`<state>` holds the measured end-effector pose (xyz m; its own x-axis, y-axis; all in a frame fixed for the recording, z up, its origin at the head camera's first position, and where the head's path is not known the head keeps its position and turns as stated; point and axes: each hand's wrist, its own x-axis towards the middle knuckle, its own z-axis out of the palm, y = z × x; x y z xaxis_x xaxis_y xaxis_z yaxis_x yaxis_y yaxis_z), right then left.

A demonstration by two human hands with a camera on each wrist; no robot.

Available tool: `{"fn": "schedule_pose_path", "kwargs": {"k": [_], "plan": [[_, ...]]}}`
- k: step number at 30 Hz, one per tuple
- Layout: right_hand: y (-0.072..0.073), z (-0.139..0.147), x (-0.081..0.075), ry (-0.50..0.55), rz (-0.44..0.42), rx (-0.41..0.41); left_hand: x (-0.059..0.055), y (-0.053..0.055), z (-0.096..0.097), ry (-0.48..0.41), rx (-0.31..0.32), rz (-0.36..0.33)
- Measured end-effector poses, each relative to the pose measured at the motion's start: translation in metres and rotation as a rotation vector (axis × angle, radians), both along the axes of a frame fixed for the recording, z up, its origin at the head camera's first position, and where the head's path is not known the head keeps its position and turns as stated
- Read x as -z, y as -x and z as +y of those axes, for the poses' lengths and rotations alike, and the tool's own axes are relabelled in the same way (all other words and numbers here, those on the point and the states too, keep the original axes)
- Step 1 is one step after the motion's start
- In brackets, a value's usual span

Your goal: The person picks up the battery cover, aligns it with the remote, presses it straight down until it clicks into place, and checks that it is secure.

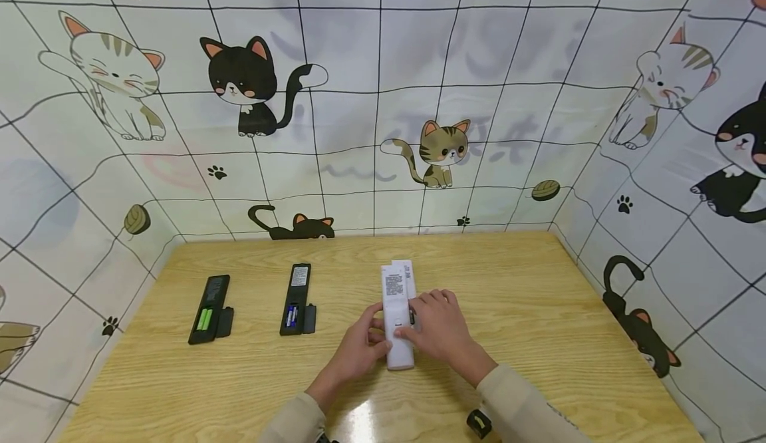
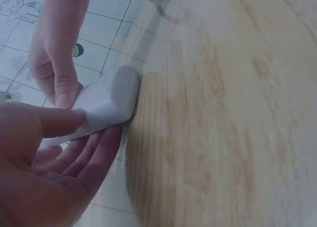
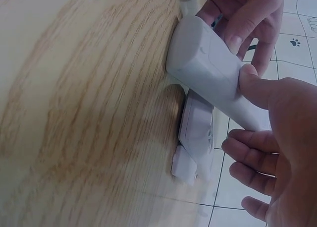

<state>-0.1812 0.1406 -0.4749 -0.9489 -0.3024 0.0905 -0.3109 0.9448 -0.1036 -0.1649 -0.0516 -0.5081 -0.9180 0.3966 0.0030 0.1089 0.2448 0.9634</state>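
A white remote control (image 1: 394, 300) is held back side up, printed label at its far end, between both hands. My left hand (image 1: 357, 344) grips its left side, thumb along the near part and fingers under the edge, as the left wrist view shows. From the right, my right hand (image 1: 443, 326) pinches it, the thumb (image 3: 252, 83) pressing on its back. A second white remote (image 3: 196, 125) lies on the table beside and partly behind the held one. Next to it is a small white battery cover (image 3: 184, 165). The held remote's button side is hidden.
Two black remotes lie back up to the left on the wooden table (image 1: 509, 283). The far-left remote (image 1: 214, 290) shows green batteries; the other remote (image 1: 298, 277) shows blue ones. Beside them rest their black covers, one cover (image 1: 224, 322) and another cover (image 1: 309, 318). A cat-patterned cloth (image 1: 347, 44) surrounds the table.
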Motion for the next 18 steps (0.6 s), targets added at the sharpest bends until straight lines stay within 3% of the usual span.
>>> {"fn": "schedule_pose_path", "kwargs": {"k": [18], "plan": [[-0.001, 0.02, -0.005, 0.039, -0.011, -0.005, 0.001, 0.002, 0.005, -0.048, -0.008, -0.071]]}}
